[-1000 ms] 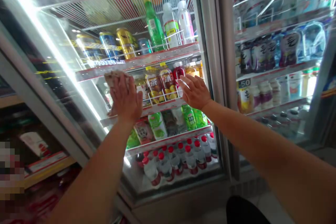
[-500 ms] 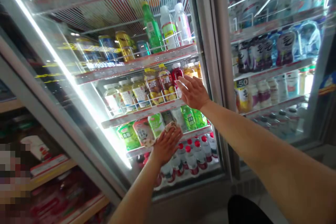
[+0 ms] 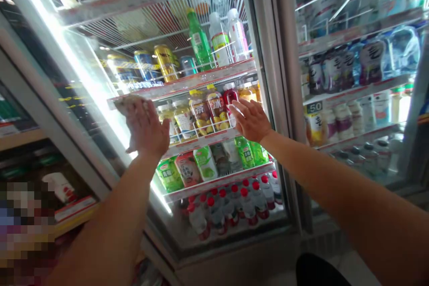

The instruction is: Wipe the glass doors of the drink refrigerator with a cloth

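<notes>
My left hand (image 3: 146,127) presses a crumpled cloth (image 3: 124,102) flat against the glass door (image 3: 100,111) of a drinks fridge, at the height of the middle shelf and toward the door's lit left side. My right hand (image 3: 250,119) lies open and flat on the same glass near the door's right frame (image 3: 264,76), fingers spread. Behind the glass stand bottles (image 3: 201,114), cans (image 3: 166,60) and green pouches (image 3: 167,174) on wire shelves.
A second fridge door (image 3: 355,85) with bottles stands to the right. A bright light strip (image 3: 67,53) runs down the left edge of the glass. Wooden shelves (image 3: 72,214) with goods sit lower left. A dark shape (image 3: 315,270) lies at the bottom.
My left hand with the cloth swept down and right to the lower shelves, then back up and left to the middle shelf height. My right hand stayed on the glass.
</notes>
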Tool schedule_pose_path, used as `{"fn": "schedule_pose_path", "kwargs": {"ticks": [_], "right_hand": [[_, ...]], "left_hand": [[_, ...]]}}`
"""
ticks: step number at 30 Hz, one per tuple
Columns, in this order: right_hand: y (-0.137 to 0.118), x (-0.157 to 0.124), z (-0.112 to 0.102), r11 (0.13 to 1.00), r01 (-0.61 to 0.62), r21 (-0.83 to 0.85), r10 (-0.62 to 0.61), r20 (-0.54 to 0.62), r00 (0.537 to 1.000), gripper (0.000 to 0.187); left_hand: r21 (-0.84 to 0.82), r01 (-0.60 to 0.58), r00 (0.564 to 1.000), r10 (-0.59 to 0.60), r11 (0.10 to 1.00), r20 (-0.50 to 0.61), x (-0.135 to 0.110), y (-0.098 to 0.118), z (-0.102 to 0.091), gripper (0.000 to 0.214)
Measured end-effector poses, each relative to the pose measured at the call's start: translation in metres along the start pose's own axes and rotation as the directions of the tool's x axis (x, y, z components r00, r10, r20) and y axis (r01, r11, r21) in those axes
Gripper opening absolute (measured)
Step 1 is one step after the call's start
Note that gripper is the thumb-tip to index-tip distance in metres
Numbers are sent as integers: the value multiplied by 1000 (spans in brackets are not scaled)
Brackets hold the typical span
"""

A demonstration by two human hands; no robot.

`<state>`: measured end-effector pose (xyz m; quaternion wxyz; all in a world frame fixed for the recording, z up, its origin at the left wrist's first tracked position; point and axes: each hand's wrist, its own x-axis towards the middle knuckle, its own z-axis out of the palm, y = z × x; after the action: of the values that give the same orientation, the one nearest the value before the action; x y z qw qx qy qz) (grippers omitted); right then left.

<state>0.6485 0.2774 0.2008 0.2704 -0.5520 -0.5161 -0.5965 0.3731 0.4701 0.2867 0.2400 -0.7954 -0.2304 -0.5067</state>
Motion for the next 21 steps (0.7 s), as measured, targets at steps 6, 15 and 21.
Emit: {"fn": "schedule_pose_path", "kwargs": {"ticks": [6, 15, 21], "right_hand": [[0, 0, 1, 1000, 5, -9, -5, -16, 1000, 59], [0, -1, 2, 999, 1, -38, -3, -43, 999, 51], [0, -1, 0, 999, 18, -38, -20, -62, 998, 54]], "left_hand": [[-69, -219, 974, 222, 973, 42, -32, 93, 38, 70], [-120, -639, 754, 650, 759, 98, -34, 90, 46, 58], [27, -71, 996, 69, 997, 51, -21, -12, 7, 69]]}}
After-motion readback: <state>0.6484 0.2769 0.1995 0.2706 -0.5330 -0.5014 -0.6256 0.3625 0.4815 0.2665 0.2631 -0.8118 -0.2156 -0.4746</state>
